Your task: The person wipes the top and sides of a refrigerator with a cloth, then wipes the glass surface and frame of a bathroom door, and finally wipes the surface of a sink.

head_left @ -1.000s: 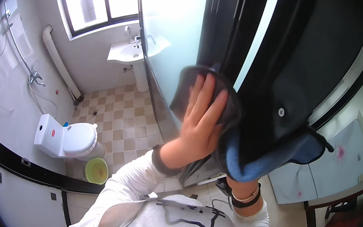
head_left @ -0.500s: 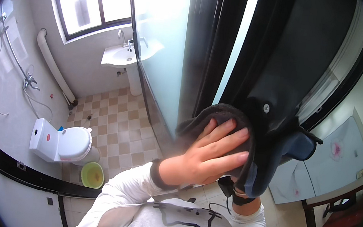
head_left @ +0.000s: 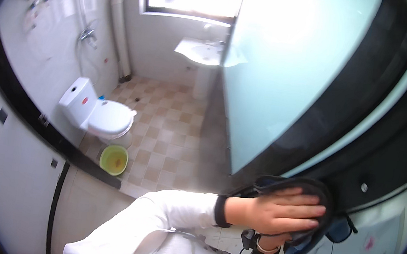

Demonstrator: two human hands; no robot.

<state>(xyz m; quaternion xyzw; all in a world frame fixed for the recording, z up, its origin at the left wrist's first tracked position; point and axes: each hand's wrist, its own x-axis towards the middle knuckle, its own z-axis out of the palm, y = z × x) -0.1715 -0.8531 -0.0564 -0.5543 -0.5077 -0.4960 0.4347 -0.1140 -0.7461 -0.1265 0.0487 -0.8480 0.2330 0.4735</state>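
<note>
My left hand (head_left: 287, 212) lies flat on a soft dark item (head_left: 324, 197), its fingers stretched side by side across the top. The item has a rounded, thick rim and looks like dark fabric; its exact kind is unclear. Navy-blue parts (head_left: 340, 230) hang at its right and lower edge. My right wrist (head_left: 265, 244), with black bands on it, rises from below toward the item. The item and my left hand hide the right hand's fingers, so its grip does not show.
A frosted glass partition (head_left: 291, 77) and black door panel (head_left: 389, 145) stand close ahead and right. Beyond lies a tiled bathroom with a toilet (head_left: 108, 118), green basin (head_left: 114, 160) and washbasin (head_left: 205, 53). A pale cabinet (head_left: 366, 253) with flower prints sits at right.
The view has turned right, so the bathroom fills more of the middle. Both hands and the dark item now appear lower and farther right; my left hand still rests on it.
</note>
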